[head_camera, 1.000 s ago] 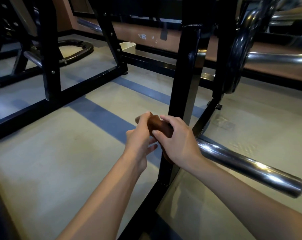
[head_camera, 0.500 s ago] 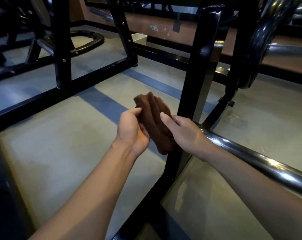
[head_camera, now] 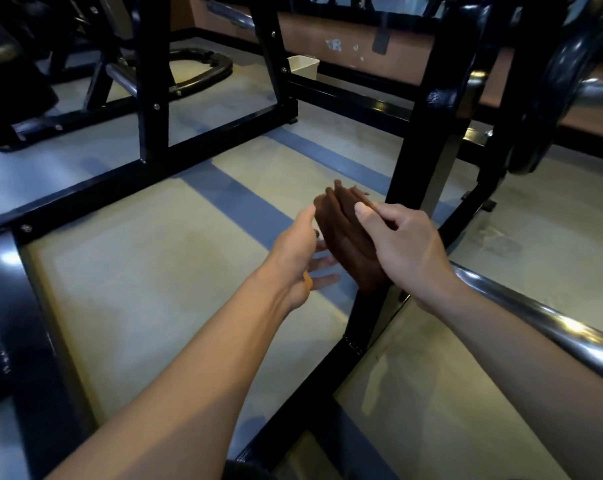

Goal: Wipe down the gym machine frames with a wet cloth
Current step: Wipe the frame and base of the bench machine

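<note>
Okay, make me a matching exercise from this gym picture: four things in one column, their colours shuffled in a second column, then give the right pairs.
Things:
1. cloth
2. upright frame post
3. bar
4. bin

Colours:
A. shiny chrome
B. white
C. brown
D. glossy black

Pairs: 1-C, 2-D, 3-A, 4-B

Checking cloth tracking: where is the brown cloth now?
Head view, centre: the brown cloth is pinched by the right hand, beside the open left hand, before the black upright post.
</note>
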`<action>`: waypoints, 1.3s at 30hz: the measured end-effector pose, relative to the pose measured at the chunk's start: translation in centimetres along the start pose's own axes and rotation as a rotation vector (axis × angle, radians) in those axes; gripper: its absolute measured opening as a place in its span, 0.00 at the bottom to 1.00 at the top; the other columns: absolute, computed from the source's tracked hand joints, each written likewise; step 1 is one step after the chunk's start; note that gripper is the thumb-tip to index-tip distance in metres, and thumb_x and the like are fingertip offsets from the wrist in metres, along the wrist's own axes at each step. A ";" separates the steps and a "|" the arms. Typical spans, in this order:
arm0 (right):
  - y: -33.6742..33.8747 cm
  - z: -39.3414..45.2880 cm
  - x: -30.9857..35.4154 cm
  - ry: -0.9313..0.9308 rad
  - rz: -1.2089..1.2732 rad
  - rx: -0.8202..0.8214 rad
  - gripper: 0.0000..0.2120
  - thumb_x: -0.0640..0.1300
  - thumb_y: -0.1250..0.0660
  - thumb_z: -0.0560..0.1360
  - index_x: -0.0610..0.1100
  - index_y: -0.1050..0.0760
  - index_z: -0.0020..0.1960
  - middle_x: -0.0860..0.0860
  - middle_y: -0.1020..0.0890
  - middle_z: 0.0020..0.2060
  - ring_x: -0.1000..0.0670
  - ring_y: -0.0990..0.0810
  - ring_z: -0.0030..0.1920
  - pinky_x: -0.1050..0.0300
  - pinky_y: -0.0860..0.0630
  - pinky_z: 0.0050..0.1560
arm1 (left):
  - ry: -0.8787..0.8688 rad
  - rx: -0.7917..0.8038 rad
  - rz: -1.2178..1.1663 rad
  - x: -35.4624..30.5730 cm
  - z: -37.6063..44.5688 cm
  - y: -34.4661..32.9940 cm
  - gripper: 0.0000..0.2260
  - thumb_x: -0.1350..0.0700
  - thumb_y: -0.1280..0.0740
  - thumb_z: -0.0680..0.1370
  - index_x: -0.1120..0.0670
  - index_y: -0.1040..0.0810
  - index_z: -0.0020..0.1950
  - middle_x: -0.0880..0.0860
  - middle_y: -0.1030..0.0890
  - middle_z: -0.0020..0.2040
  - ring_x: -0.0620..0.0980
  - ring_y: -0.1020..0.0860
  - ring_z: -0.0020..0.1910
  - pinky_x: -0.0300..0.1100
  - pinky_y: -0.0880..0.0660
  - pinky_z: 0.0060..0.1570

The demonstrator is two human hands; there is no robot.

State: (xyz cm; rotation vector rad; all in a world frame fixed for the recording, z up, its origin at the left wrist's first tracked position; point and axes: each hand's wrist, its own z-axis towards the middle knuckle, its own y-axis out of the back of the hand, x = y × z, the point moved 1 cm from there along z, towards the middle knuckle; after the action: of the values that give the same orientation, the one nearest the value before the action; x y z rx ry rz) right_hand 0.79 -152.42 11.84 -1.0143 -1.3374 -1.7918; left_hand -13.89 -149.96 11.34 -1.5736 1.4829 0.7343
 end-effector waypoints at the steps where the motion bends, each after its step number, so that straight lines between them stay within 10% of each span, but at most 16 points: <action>1: -0.1 0.1 0.0 -0.028 -0.003 0.023 0.16 0.58 0.38 0.84 0.52 0.15 0.52 0.50 0.16 0.48 0.51 0.17 0.49 0.57 0.23 0.48 | 0.023 0.041 -0.022 0.0 0.0 -0.1 0.25 0.34 0.41 0.82 0.53 0.17 0.52 0.52 0.15 0.45 0.51 0.17 0.47 0.54 0.17 0.53; 6: -0.4 0.5 -0.6 -0.251 0.291 0.237 0.14 0.53 0.38 0.84 0.52 0.15 0.60 0.51 0.12 0.52 0.49 0.15 0.57 0.48 0.21 0.65 | 0.025 0.056 -0.070 0.3 0.2 -0.5 0.15 0.45 0.36 0.83 0.54 0.17 0.59 0.52 0.14 0.49 0.50 0.16 0.48 0.46 0.19 0.48; 13: -0.3 -0.6 0.4 -0.228 0.236 0.349 0.10 0.52 0.29 0.80 0.49 0.14 0.56 0.47 0.12 0.49 0.47 0.15 0.53 0.51 0.16 0.57 | 0.018 0.189 -0.384 -0.5 0.1 0.4 0.18 0.42 0.41 0.82 0.56 0.21 0.50 0.56 0.20 0.39 0.53 0.20 0.36 0.41 0.21 0.33; 20: 0.0 0.4 1.0 -0.299 0.724 0.168 0.15 0.46 0.41 0.87 0.43 0.21 0.67 0.45 0.14 0.59 0.46 0.16 0.62 0.41 0.22 0.66 | 0.126 0.167 -0.441 1.2 0.9 1.6 0.20 0.56 0.49 0.83 0.63 0.20 0.59 0.61 0.15 0.50 0.57 0.15 0.45 0.47 0.20 0.50; 24: 1.6 0.7 1.2 -0.463 1.063 0.227 0.19 0.46 0.48 0.87 0.41 0.23 0.68 0.43 0.16 0.62 0.45 0.17 0.63 0.46 0.19 0.62 | 0.113 0.091 -0.428 0.9 0.9 2.7 0.22 0.43 0.44 0.83 0.59 0.20 0.58 0.57 0.16 0.51 0.56 0.16 0.49 0.51 0.21 0.57; 33: 3.4 0.6 1.5 -0.500 1.021 0.164 0.18 0.48 0.45 0.87 0.45 0.19 0.64 0.46 0.14 0.58 0.47 0.14 0.58 0.53 0.16 0.50 | 0.093 0.200 -0.583 0.0 0.2 5.3 0.33 0.37 0.30 0.76 0.63 0.22 0.69 0.60 0.23 0.71 0.54 0.30 0.76 0.45 0.36 0.77; 39: 2.9 0.5 1.4 -0.451 0.919 0.198 0.18 0.48 0.44 0.87 0.42 0.20 0.67 0.44 0.14 0.59 0.46 0.15 0.60 0.52 0.17 0.51 | 0.131 0.246 -0.345 0.1 -0.4 5.0 0.16 0.54 0.31 0.80 0.64 0.16 0.60 0.59 0.14 0.53 0.53 0.14 0.44 0.46 0.16 0.49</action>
State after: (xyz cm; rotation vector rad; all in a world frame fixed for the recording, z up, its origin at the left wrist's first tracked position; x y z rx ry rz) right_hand 2.73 -152.73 14.41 -1.6270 -0.9867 -0.7578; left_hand -18.80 -150.13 10.59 -1.6504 1.2888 0.2456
